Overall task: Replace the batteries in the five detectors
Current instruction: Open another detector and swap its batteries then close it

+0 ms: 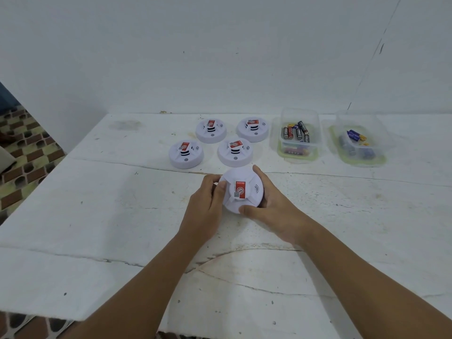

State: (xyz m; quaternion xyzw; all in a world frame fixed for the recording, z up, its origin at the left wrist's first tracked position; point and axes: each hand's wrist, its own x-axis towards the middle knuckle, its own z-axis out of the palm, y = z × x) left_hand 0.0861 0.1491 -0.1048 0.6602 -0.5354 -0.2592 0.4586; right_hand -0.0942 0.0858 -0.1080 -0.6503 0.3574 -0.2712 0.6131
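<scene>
I had both hands, left hand [208, 204] and right hand [274, 211], fingers curled round one detector [241, 189] mid-counter [97, 216].

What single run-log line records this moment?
hands: left and right grip near round white plastic detector | four detectors behind untouched | batteries wait in two clear plastic tubs

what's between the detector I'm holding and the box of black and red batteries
Only bare white table between the held detector and battery box, per the head view.
</scene>
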